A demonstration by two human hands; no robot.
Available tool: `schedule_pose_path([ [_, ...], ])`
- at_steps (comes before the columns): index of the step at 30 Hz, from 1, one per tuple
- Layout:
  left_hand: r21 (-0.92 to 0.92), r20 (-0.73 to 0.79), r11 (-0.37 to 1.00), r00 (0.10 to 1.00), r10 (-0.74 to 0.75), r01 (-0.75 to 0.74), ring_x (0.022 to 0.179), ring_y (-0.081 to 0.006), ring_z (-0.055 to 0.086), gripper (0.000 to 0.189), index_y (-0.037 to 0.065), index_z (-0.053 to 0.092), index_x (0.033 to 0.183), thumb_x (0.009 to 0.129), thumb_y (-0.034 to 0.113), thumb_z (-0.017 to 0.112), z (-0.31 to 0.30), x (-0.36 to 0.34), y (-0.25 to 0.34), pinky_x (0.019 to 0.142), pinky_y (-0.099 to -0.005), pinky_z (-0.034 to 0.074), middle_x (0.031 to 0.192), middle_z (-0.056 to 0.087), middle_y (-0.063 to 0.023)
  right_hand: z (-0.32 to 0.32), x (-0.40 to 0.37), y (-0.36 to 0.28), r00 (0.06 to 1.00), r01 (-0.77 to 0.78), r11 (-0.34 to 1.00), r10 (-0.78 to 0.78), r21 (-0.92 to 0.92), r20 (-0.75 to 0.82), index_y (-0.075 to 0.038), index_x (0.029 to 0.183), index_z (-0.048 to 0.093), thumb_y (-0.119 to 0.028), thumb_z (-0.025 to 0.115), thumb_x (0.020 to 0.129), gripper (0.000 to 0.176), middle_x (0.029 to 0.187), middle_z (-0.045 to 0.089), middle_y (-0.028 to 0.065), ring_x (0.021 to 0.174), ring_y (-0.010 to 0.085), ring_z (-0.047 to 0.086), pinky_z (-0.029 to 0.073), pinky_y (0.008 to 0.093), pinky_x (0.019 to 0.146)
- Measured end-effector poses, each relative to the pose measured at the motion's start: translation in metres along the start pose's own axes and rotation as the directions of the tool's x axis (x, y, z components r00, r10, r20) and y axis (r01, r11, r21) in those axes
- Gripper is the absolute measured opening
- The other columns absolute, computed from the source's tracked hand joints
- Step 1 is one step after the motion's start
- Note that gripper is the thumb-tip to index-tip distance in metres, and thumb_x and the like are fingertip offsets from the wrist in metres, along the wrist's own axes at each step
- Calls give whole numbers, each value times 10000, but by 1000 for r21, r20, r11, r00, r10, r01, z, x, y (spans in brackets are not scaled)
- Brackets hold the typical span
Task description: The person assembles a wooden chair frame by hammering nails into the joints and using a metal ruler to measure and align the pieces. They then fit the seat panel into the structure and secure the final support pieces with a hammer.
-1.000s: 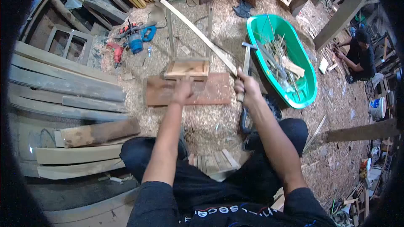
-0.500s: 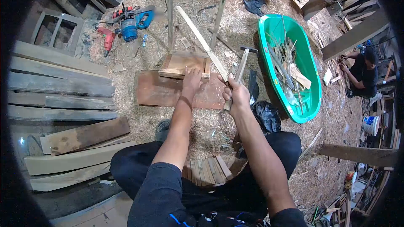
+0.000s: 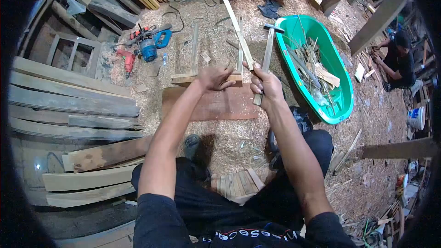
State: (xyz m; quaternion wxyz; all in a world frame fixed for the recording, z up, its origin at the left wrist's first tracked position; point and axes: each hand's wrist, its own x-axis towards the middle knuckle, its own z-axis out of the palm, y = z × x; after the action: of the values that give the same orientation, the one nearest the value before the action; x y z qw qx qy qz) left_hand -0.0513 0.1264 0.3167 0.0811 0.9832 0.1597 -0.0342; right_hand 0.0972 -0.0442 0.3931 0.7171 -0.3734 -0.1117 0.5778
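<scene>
Gripped the hammer point(image 3: 267, 55) by its handle in the clenched right hand point(image 3: 268, 86), head pointing away from the body, near the rim of the green tub point(image 3: 349, 101). Pinched the long wooden strip point(image 3: 236, 27) in the same hand, left of the hammer, tilted away and leftward. Had the right hand at the right edge of the red-brown board point(image 3: 206, 105), to the right of the wooden frame point(image 3: 183, 81).

Held the left hand point(image 3: 215, 79) at the frame, right of its middle, with fingers loosely spread and slightly curled, grasping nothing visible. Could not tell whether fingers touched the wood. Saw the frame directly beneath and around the left hand, along the board's far edge, with two slats point(image 3: 195, 48) reaching away from it.

Noted the blue power tool point(image 3: 148, 49) and red drill point(image 3: 126, 62) on the shavings-strewn floor point(image 3: 229, 138), well apart, beyond the board's far left corner. Saw another person point(image 3: 400, 59) crouched beyond the tub, on the right.
</scene>
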Motion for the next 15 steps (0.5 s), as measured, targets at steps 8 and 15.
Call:
schedule_pose_path([
  [8, 12, -51, 974, 973, -223, 224, 879, -396, 652, 581, 30, 550, 1096, 895, 573, 497, 2, -54, 76, 732, -510, 520, 967, 658, -219, -39, -27, 19, 994, -88, 989, 80, -118, -72, 27, 1020, 534, -86, 534, 955, 130, 762, 595, 41, 452, 37, 349, 296, 198, 379],
  [15, -98, 279, 920, 898, -341, 380, 1024, -355, 625, 410, 100, 578, 1164, 933, 437, 541, 59, -74, 114, 904, -447, 495, 1083, 646, -175, -52, -58, 55, 980, -158, 985, 149, -64, -130, 24, 983, 552, -2, 547, 918, 70, 755, 604, 61, 466, 59, 384, 313, 213, 379],
])
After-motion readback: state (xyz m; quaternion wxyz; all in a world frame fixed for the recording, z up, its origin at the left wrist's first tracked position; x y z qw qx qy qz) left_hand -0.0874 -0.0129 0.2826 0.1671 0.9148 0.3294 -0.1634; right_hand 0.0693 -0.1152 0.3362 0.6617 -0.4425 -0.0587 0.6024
